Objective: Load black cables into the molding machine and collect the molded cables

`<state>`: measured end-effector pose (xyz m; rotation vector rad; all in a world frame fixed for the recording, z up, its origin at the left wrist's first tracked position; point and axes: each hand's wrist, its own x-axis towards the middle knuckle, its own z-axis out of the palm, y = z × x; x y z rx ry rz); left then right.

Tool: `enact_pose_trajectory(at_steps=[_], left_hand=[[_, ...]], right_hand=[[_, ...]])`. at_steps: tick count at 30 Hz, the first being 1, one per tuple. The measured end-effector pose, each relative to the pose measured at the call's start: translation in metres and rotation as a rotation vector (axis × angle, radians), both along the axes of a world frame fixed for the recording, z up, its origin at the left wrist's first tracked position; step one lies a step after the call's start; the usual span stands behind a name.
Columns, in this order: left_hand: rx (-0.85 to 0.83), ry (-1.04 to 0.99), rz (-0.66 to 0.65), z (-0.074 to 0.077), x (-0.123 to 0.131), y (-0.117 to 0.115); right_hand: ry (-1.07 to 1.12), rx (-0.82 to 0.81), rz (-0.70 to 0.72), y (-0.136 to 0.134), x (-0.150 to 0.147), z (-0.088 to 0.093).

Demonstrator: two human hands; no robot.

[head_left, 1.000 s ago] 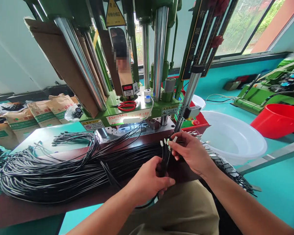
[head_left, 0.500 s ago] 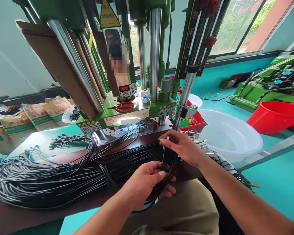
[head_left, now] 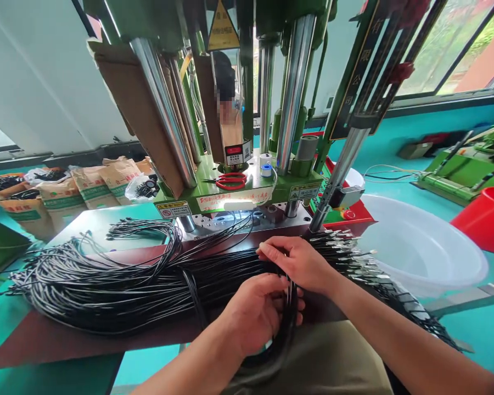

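A big heap of thin black wires (head_left: 107,280) lies along the brown board (head_left: 45,340) in front of me, their metal terminal ends (head_left: 354,258) fanned out at the right. My left hand (head_left: 257,310) is closed around a small loop of black wires (head_left: 290,312) that hangs down over my lap. My right hand (head_left: 298,263) is just above it, fingers curled and pinched on the upper part of the same few wires, resting against the heap. The wire tips inside my right hand are hidden.
A green press machine (head_left: 239,192) with steel columns stands right behind the heap, red scissors (head_left: 230,180) on its plate. At the right sit a white plastic basin (head_left: 428,247) and a red bucket (head_left: 486,219). Paper sacks (head_left: 86,186) are stacked at the left.
My right hand has dropped from holding the wire ends upright down onto the heap. The wires now curve in a loop through my left hand. The view has shifted left.
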<state>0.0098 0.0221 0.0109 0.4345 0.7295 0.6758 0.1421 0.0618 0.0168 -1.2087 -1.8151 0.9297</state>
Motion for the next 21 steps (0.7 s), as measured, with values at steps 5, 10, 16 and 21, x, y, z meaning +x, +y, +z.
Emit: enact_pose_trajectory(at_steps=[5, 10, 16, 21], left_hand=[[0.04, -0.046, 0.072, -0.001, -0.01, -0.002], [-0.03, 0.001, 0.07, -0.003, -0.019, -0.007], [-0.061, 0.08, 0.042, -0.001, -0.023, -0.011], [-0.023, 0.138, 0.037, -0.006, -0.024, -0.014]], right_hand=[[-0.014, -0.004, -0.023, 0.021, -0.001, -0.008], [-0.443, 0.19, -0.07, 0.088, 0.005, -0.024], [-0.637, 0.139, -0.063, 0.124, -0.022, -0.043], [-0.772, 0.096, -0.032, 0.102, -0.019, -0.027]])
